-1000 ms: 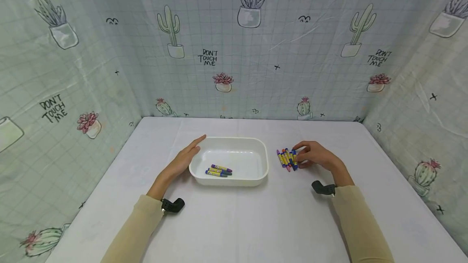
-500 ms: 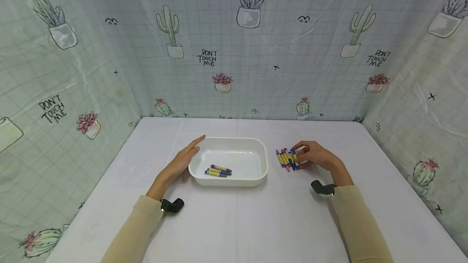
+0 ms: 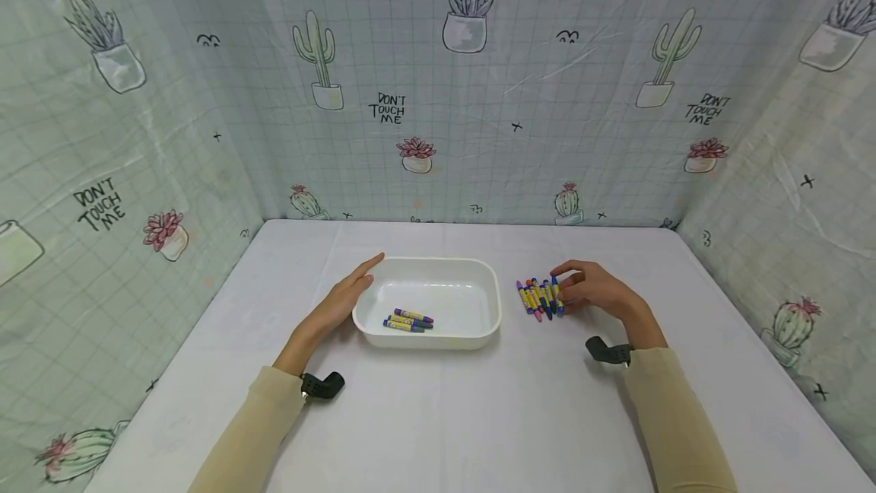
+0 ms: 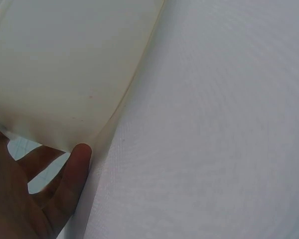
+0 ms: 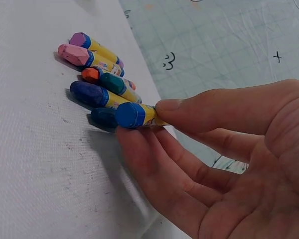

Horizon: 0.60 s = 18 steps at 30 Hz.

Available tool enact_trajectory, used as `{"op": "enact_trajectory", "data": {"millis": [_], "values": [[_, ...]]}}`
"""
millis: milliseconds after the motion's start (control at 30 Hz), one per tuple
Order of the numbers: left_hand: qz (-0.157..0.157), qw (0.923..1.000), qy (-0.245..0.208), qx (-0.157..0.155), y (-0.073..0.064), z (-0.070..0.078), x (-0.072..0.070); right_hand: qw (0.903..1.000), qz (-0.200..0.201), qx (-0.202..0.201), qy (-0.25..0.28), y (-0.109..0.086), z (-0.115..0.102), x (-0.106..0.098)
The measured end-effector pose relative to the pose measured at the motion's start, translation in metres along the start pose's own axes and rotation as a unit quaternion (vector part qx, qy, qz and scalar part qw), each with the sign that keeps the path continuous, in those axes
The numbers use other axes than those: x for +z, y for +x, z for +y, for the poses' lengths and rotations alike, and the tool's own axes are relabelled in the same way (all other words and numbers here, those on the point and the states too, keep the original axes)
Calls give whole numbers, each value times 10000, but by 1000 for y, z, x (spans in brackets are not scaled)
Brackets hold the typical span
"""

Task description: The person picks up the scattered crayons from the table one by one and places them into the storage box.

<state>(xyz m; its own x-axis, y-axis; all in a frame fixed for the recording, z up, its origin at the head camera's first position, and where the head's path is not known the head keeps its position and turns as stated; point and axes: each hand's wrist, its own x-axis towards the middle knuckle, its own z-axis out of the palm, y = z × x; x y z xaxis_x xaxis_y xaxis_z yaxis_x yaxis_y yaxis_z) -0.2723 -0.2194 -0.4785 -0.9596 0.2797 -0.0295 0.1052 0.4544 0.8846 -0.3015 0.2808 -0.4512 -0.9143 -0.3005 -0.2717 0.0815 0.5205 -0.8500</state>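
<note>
In the head view, a white tray (image 3: 479, 338) stands centre-left with 3 crayons (image 3: 408, 321) inside. My left hand (image 3: 340, 300) rests against the tray's left end, fingers fairly straight. From the left wrist, a fingertip (image 4: 81, 152) touches the tray's outer wall (image 4: 65, 74). Right of the tray, my right hand (image 3: 591, 286) pinches a blue-ended crayon (image 5: 130, 115) between thumb and fingers, just above the table. Beside it lies a row of several crayons (image 3: 534, 299), with purple, pink, orange, green and dark blue ends showing in the right wrist view.
A white cloth covers the table (image 3: 445, 417). Behind and at both sides hangs a curtain (image 3: 520, 97) printed with cacti. Each wrist wears a small black camera, such as the left camera (image 3: 325, 385).
My right hand has shifted slightly right and away from the row, drawing the blue-ended crayon off its end. The left hand and tray have stayed put.
</note>
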Motion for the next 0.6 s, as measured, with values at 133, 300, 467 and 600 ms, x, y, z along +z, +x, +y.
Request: {"op": "enact_trajectory", "data": {"millis": [133,300,467,600], "values": [[15,10000,26,17,-1,0,0,9999,85,3,-63,0,-4,0],[37,10000,-13,14,-2,1,0,9999,38,-78,50,-2,-9,1],[15,10000,-40,35,-2,1,0,9997,-30,-205,129,-7,-15,2],[9,10000,-16,78,-2,1,0,9996,73,-267,48,-9,-22,3]]}}
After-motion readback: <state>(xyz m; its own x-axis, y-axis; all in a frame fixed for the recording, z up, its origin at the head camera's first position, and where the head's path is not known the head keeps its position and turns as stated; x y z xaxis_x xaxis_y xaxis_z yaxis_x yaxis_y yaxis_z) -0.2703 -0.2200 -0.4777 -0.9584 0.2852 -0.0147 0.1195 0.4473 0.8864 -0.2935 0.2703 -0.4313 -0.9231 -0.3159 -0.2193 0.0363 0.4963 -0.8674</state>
